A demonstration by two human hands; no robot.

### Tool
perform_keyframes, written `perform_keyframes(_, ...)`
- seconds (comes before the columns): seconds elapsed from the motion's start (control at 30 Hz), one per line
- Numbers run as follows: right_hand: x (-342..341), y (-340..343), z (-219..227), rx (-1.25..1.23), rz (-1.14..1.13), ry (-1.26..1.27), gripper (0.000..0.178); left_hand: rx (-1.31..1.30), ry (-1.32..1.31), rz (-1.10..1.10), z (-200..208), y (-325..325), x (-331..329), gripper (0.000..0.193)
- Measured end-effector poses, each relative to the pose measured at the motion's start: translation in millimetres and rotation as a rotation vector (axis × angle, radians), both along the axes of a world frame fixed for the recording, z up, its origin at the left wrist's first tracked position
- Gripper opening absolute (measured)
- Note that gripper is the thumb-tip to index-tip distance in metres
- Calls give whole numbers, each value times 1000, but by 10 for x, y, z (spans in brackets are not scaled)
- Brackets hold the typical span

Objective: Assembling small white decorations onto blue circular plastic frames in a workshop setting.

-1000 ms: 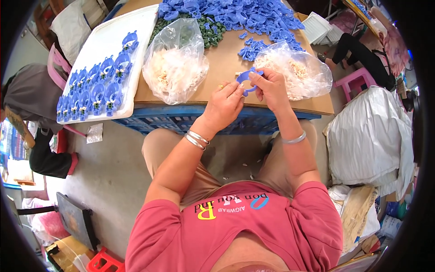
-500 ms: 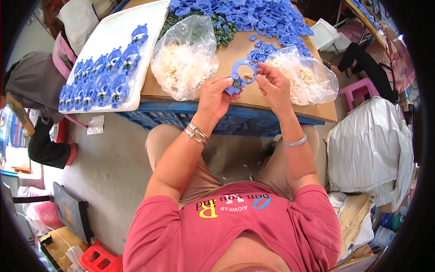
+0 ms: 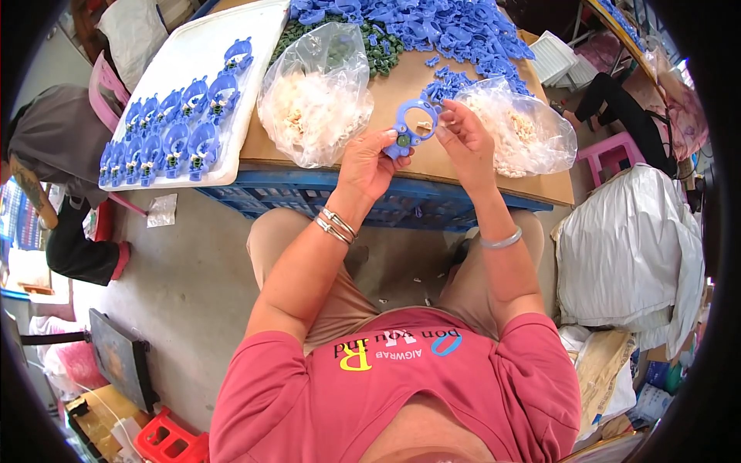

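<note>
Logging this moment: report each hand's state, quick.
Left hand: closed, holding the blue ring-shaped piece.
Right hand: partly open beside the piece; whether it touches cannot be told.

Brown sheet tabletop (image 3: 397, 89) above blue plastic crate (image 3: 309, 202). White tray (image 3: 193, 50) at left, bearing rows of blue figures (image 3: 202, 147). Far side: blue parts heap (image 3: 455, 31), green pieces pile (image 3: 382, 55) beside it. Nearer: two clear bags (image 3: 309, 108) holding small pale pieces.

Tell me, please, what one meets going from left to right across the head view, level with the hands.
Person in a grey top, white rectangular tray, clear plastic bag of cream pieces, left hand, blue ring-shaped plastic piece, right hand, second clear plastic bag of cream pieces, pink plastic stool.
</note>
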State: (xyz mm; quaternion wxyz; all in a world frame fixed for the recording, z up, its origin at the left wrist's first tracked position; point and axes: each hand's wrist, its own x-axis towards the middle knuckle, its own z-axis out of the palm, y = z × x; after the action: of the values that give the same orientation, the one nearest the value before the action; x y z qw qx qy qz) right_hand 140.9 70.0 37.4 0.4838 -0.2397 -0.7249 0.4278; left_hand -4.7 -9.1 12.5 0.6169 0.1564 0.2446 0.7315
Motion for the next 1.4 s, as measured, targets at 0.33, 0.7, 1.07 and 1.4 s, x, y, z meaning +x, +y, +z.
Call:
perform_keyframes(0.33, 10, -3, 44, -254, -146, 335, 14, 113, -91, -120, -21, -12, -16, 21)
perform_keyframes(0.7, 86, 55, 58, -66, 408, 18, 13, 131, -25, -377, 18, -63, -14, 21)
perform_keyframes(1.07, 84, 54, -9, 184, 377, 60, 12, 134, -36, -471, 15, -84, -19, 29)
perform_keyframes(1.4, 81, -22, 15, 85, 378, 57, 13, 145, -51, -506, -28, -88, -55, 30)
